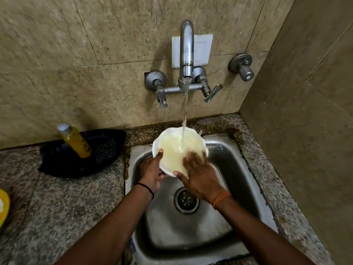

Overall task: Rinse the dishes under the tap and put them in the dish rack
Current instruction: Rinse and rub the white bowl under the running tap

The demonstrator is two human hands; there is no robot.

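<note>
A white bowl (172, 144) with a scalloped rim is held over the steel sink (225, 153), tilted toward me and filled with cloudy water. Water runs from the wall tap (186, 54) straight into it. My left hand (151, 172) grips the bowl's left rim, thumb on the inside edge and fingers underneath. My right hand (198, 173) lies flat inside the bowl with spread fingers pressing on its inner surface. No dish rack is in view.
A black basket (107, 150) sits on the granite counter (63, 203) left of the sink, with a yellow soap bottle (76, 141) leaning in it. A yellow object (2, 205) shows at the left edge. Tiled walls close in behind and right.
</note>
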